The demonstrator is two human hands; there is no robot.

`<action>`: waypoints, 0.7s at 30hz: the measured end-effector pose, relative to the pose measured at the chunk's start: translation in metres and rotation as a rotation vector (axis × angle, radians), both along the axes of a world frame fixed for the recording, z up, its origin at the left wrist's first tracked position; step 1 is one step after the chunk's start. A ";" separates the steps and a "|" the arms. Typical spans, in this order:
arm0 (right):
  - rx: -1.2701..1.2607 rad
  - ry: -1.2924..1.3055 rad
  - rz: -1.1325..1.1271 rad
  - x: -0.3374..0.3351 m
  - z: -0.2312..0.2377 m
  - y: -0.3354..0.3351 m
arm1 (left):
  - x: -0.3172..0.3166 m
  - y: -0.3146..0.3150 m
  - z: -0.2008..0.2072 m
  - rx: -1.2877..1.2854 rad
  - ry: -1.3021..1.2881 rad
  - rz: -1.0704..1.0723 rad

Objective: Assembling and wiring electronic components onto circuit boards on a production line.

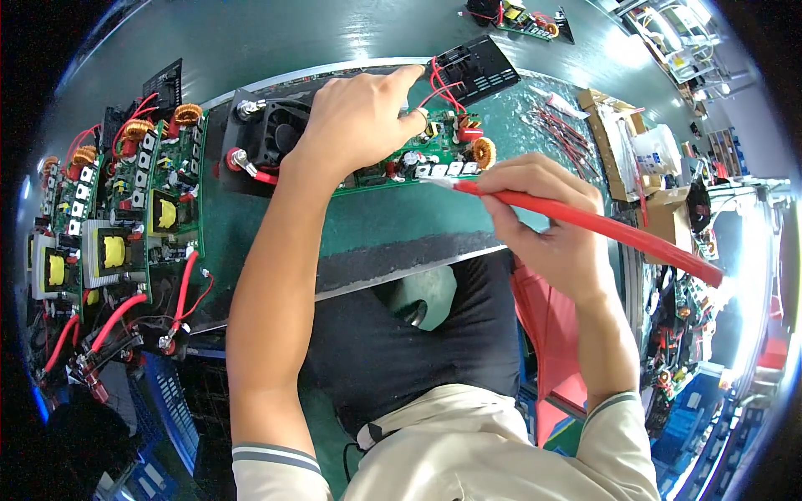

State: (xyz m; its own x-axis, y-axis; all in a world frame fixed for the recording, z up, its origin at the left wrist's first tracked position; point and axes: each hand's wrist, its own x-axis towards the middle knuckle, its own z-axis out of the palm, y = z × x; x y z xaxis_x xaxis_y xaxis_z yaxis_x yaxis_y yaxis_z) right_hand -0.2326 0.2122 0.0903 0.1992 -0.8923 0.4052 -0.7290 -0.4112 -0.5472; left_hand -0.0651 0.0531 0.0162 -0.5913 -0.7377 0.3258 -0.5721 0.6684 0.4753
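On the bench in front of me lies a green circuit board with a copper-wound ring coil at its right end and a row of white-faced parts along its near edge. My left hand is laid over the board, index finger and thumb apart and curved round its parts; the other fingers are hidden. A brush with a thick red handle is pinched in my right hand. Its pale tip meets the near edge by the white-faced parts. Red wires join the board to a slotted black panel.
A black fan sits left of the board. Several similar boards stand upright at the left edge, red cables hanging down. Loose dark and red leads and a cardboard box are on the right. Another assembly lies at the back.
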 end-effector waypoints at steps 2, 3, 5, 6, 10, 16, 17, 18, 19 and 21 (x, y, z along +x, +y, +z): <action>-0.025 0.007 0.005 0.002 -0.008 -0.007 | 0.001 0.001 -0.002 -0.033 -0.011 0.012; -0.053 0.015 0.008 0.002 -0.010 -0.009 | 0.000 0.001 -0.002 -0.071 -0.020 0.022; -0.143 0.052 -0.018 0.001 -0.007 -0.007 | -0.002 -0.002 0.000 -0.079 -0.016 0.015; -0.236 0.088 -0.047 -0.004 -0.003 -0.005 | -0.005 -0.004 0.003 -0.089 -0.013 0.003; -0.290 -0.266 -0.413 -0.056 0.024 0.022 | -0.006 -0.001 0.018 -0.071 -0.012 -0.065; -0.391 0.175 -0.802 -0.179 0.020 0.091 | 0.073 0.032 0.070 -0.284 0.053 0.477; -0.378 0.183 -0.823 -0.201 0.007 0.102 | 0.088 0.033 0.059 -0.121 0.030 0.575; -0.315 0.176 -0.797 -0.211 -0.011 0.097 | 0.118 0.037 0.052 -0.104 -0.036 0.613; -0.210 0.060 -0.860 -0.213 -0.027 0.089 | 0.138 0.035 0.043 0.009 0.019 0.576; -0.218 0.194 -0.780 -0.246 -0.050 0.072 | 0.152 0.023 0.019 0.378 0.347 0.494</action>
State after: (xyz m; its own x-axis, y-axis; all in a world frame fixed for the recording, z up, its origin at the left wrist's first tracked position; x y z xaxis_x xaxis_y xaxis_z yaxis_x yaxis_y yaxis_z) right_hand -0.4782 0.2847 0.0402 -0.3596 -0.7089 0.6068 -0.9217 0.1685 -0.3494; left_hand 0.0869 0.0758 0.0354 -0.0665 -0.9924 0.1038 -0.5391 0.1232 0.8332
